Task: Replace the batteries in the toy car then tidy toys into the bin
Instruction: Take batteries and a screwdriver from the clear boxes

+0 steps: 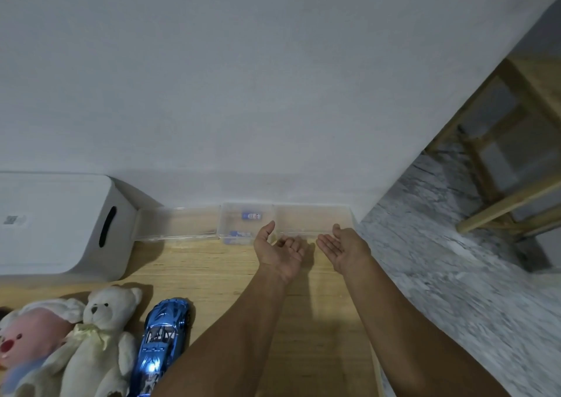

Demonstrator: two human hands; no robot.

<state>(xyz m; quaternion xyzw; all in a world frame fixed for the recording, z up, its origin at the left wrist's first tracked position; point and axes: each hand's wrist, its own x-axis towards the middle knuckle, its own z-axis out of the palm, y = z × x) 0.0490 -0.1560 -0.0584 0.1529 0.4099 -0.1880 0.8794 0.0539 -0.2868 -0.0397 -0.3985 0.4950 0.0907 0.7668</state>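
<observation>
A shiny blue toy car (162, 339) lies on the wooden table at the lower left, its front lights lit. Beside it lie a white teddy bear (98, 333) and a pink and white plush toy (33, 333). Against the wall stands a clear plastic box (247, 223) holding two blue batteries, one at the back (252, 215) and one at the front (238, 234). My left hand (277, 251) is held palm up just right of that box, fingers loosely curled, empty. My right hand (343, 249) is palm up too, fingers straight, holding nothing.
A white bin with a dark handle slot (60, 223) stands at the left against the wall. Clear plastic trays (177, 223) flank the battery box. The table edge (375, 351) runs down the right; beyond it are marble floor and a wooden stool (510, 160).
</observation>
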